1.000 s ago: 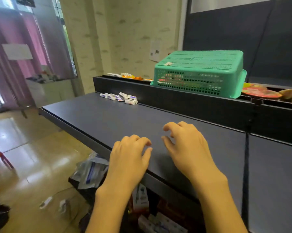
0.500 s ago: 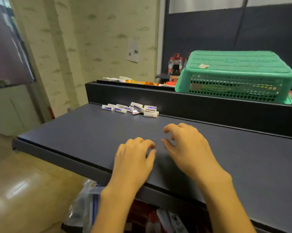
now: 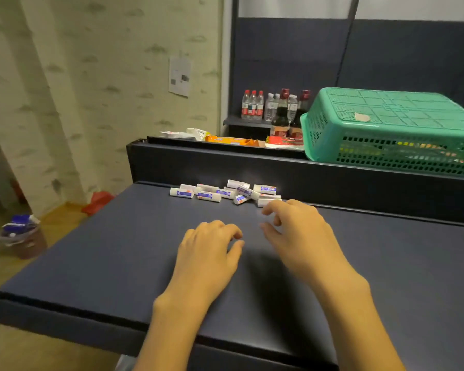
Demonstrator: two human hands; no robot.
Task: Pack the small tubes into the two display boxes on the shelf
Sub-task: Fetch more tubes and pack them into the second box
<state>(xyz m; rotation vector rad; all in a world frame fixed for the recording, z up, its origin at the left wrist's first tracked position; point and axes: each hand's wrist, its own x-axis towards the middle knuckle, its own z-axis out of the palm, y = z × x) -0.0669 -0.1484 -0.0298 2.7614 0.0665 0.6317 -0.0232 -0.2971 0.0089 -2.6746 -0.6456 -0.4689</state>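
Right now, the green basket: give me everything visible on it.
The green basket is a rectangular plastic crate turned upside down, its base facing up. Base and side walls are perforated with rows of small slots, and the rim flares outward at the bottom. It sits on the raised dark ledge behind the shelf, cut off by the right edge of the picture. A small pale scrap lies on its top. Coloured items show dimly through the wall. Neither hand touches it.

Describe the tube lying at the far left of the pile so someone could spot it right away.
Start at the green basket upside down on the raised back ledge, then drop to the dark shelf below and left of it, where small white tubes lie along the back edge. The leftmost tube lies flat, alone at the row's end, touching no other tube.
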